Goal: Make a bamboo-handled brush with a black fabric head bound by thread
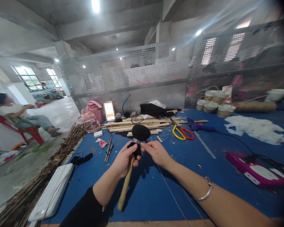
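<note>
My left hand (126, 157) is closed around a wooden stick (126, 189) just below its top, where black cloth is bunched. A round black fabric head (141, 132) caps the stick, with a greyish band (136, 141) wound at its neck. My right hand (157, 153) pinches at that neck from the right side. A thin cord (171, 190) hangs from near my right hand toward the table's front edge; whether its upper end is in my fingers is hidden.
Beyond the hands lie several wooden sticks (118, 128), scissors (182, 132) and a blue glue gun (201, 127). A magenta device (257, 170) sits right, a white power bank (52, 192) left. White cloth (257, 129) and small pots (211, 105) are back right. A seated person (21, 113) is far left.
</note>
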